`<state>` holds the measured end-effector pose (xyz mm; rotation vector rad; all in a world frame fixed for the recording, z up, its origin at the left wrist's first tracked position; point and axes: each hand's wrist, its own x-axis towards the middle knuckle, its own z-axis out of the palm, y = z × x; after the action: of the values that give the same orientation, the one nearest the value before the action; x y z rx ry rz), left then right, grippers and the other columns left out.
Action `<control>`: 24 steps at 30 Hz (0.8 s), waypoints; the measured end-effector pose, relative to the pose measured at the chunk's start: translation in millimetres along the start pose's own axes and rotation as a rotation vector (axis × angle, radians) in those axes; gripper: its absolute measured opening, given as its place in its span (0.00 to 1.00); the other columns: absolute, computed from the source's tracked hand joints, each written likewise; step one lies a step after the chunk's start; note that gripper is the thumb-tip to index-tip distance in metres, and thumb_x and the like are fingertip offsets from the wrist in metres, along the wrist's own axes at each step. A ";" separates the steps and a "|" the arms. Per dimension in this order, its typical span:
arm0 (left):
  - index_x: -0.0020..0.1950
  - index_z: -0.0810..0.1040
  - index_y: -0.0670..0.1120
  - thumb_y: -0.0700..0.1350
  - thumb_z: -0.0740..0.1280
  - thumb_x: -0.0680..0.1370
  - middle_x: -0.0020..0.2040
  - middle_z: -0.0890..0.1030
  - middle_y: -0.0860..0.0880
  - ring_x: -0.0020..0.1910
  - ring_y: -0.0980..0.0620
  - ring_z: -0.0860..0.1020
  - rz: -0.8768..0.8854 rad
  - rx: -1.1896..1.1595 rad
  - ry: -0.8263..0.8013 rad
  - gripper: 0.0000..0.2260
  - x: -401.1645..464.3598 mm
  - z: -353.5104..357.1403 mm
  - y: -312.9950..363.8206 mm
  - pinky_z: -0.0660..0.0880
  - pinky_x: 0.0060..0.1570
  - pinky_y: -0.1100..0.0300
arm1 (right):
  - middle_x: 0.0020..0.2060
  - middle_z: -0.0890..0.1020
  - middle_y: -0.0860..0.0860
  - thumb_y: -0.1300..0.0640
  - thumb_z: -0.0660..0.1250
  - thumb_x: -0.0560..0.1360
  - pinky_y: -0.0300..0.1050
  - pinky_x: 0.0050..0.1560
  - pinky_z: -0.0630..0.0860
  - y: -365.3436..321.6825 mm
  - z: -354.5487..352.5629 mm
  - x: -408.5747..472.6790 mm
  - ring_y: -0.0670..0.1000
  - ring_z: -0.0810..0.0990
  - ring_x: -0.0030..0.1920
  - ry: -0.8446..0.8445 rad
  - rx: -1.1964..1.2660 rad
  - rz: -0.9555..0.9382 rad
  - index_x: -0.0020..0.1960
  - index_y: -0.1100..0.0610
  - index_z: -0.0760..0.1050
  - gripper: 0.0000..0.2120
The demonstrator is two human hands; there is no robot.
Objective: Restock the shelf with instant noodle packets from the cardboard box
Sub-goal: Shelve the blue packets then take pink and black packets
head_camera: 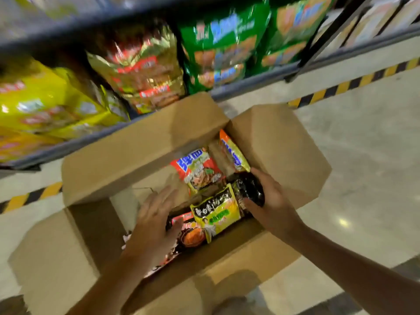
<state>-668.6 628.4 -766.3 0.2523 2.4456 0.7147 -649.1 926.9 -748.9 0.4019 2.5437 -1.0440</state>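
Cardboard flaps stand open on all four sides of the box (145, 151), which sits on the pale floor (363, 160) just in front of the shelf (238, 93). The far flap rises close to the shelf edge, between the hands and the stocked bags. On the shelf stand yellow bags (45, 103) at left, a gold-and-red bag (145, 69) in the middle and green bags (220, 46) at right, all blurred. Black-and-yellow hazard tape (341, 87) runs along the floor under the shelf.

Inside the box lie several noodle packets: a red-and-green one (197, 171) near the far wall, an orange-and-yellow one (233, 151) tilted against the right flap, a dark red one (188, 233) low at the near side, and a black-and-yellow packet (218, 212) across the top.

The right hand (270, 201) reaches in from the right, its grip closed round the dark end of the black-and-yellow packet, thumb on the near side. The left hand (154, 219) hovers over the left of the box, palm down, fingers straight and spread, its grip open; whether it touches the dark red packet cannot be told.
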 end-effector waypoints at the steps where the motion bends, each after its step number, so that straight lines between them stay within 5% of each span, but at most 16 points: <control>1: 0.80 0.56 0.59 0.64 0.54 0.77 0.77 0.51 0.66 0.79 0.52 0.50 -0.013 -0.001 -0.015 0.30 13.2 13.6 -11.0 0.52 0.76 0.49 | 0.67 0.73 0.52 0.59 0.74 0.73 0.23 0.64 0.57 12.9 15.4 11.6 0.51 0.70 0.67 0.024 -0.009 0.005 0.75 0.56 0.65 0.34; 4: 0.79 0.58 0.56 0.62 0.55 0.77 0.79 0.54 0.60 0.79 0.51 0.51 -0.023 -0.008 -0.062 0.31 35.2 50.5 -36.3 0.53 0.75 0.51 | 0.68 0.73 0.54 0.59 0.75 0.71 0.18 0.61 0.50 41.4 50.1 41.6 0.52 0.68 0.69 0.031 -0.075 -0.005 0.75 0.59 0.64 0.36; 9: 0.78 0.63 0.54 0.64 0.52 0.75 0.79 0.60 0.55 0.78 0.47 0.55 -0.051 0.017 -0.072 0.32 33.1 86.3 -62.5 0.57 0.75 0.44 | 0.72 0.68 0.52 0.58 0.74 0.73 0.38 0.73 0.56 60.5 71.9 78.7 0.51 0.63 0.74 0.084 -0.109 0.018 0.77 0.57 0.60 0.37; 12: 0.78 0.62 0.55 0.64 0.53 0.76 0.79 0.60 0.57 0.78 0.48 0.55 -0.062 -0.002 -0.059 0.31 29.6 100.6 -69.7 0.51 0.76 0.51 | 0.74 0.65 0.52 0.58 0.73 0.74 0.49 0.76 0.61 65.1 81.8 95.6 0.51 0.62 0.75 0.079 -0.065 0.058 0.78 0.56 0.56 0.39; 18: 0.77 0.63 0.56 0.64 0.53 0.77 0.78 0.60 0.58 0.78 0.51 0.55 -0.095 -0.055 -0.026 0.30 38.7 118.8 -72.1 0.53 0.72 0.54 | 0.76 0.63 0.53 0.52 0.73 0.75 0.46 0.75 0.60 75.1 120.2 128.8 0.52 0.59 0.76 0.128 -0.016 0.194 0.79 0.59 0.54 0.41; 24: 0.77 0.63 0.58 0.67 0.48 0.76 0.78 0.60 0.60 0.78 0.56 0.55 -0.161 -0.169 -0.012 0.31 36.3 130.8 -77.0 0.59 0.75 0.51 | 0.62 0.78 0.56 0.43 0.74 0.72 0.53 0.61 0.75 91.5 150.5 156.5 0.60 0.76 0.63 0.132 -0.069 0.389 0.69 0.55 0.72 0.30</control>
<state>-624.7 632.5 -916.0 -0.0062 2.3462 0.8387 -720.4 901.1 -972.0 0.9280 2.4629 -0.8034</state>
